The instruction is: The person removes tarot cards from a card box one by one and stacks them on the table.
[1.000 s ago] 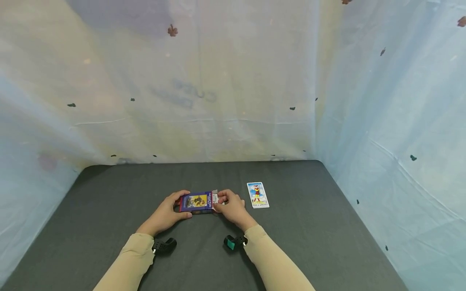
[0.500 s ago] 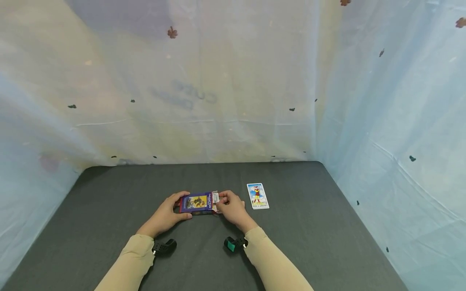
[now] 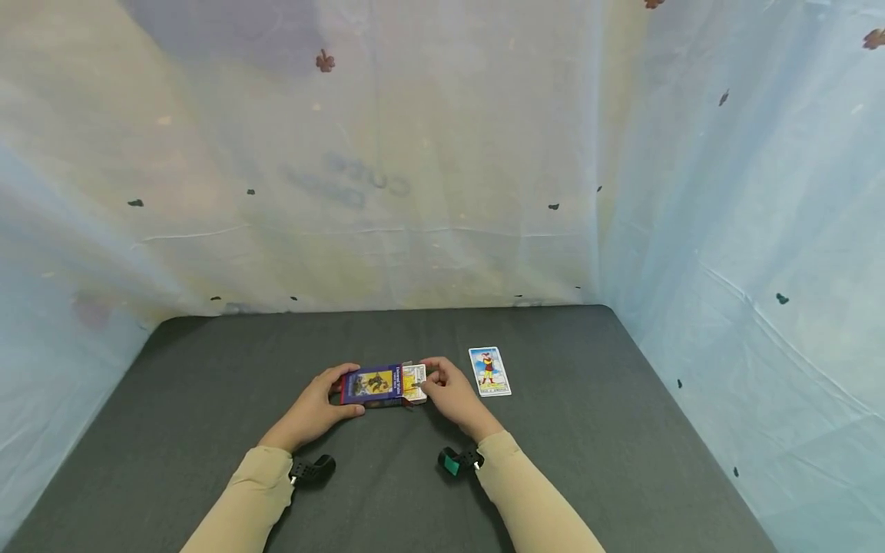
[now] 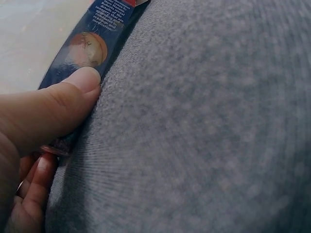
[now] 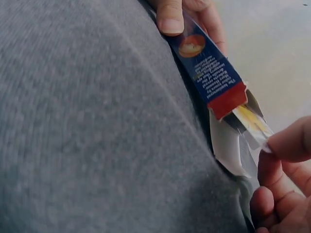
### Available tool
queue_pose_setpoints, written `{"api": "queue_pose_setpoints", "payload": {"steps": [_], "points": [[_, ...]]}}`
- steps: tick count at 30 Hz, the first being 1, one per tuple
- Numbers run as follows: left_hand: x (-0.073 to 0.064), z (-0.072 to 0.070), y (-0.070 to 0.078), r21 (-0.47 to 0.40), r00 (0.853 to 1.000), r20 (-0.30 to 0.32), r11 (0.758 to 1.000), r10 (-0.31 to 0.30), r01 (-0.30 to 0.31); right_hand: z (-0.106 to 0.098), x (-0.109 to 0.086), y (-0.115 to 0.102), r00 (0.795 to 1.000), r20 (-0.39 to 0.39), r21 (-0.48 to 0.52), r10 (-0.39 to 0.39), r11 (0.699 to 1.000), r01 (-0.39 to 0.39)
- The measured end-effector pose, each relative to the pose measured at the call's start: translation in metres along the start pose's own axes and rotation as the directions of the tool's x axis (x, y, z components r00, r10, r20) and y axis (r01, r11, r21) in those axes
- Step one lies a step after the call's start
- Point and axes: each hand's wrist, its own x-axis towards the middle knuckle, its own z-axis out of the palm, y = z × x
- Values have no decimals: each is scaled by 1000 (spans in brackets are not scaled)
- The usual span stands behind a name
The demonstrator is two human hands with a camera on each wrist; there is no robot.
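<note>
A blue tarot card box with a yellow picture lies flat on the grey cloth, its opening facing right. My left hand grips its left end, thumb on the near side and fingers along the far side. Out of the opening sticks the end of the tarot cards, yellow and white. My right hand pinches their outer edge between thumb and forefinger. In the right wrist view a white flap hangs folded out below the opening, and the cards show above it. Most of the cards are hidden inside the box.
A single tarot card with a red-and-yellow figure lies face up just right of my right hand. Grey cloth covers the table. Pale patterned sheeting hangs behind the table and along its sides.
My right hand has moved slightly right, drawing the tarot cards partway out of the box. The left hand and box have stayed in place.
</note>
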Motion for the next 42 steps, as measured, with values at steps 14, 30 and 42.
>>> {"api": "queue_pose_setpoints", "payload": {"steps": [14, 30, 42], "points": [[0, 0, -1, 6, 1000, -5, 1000, 24, -24, 4, 2, 1, 1000, 16, -89, -23, 996, 25], [-2, -1, 6, 8, 1000, -8, 1000, 16, -16, 9, 9, -6, 999, -23, -95, -22, 995, 20], [-1, 0, 4, 17, 1000, -6, 1000, 13, -13, -12, 4, -2, 997, -73, -194, -37, 981, 22]]}}
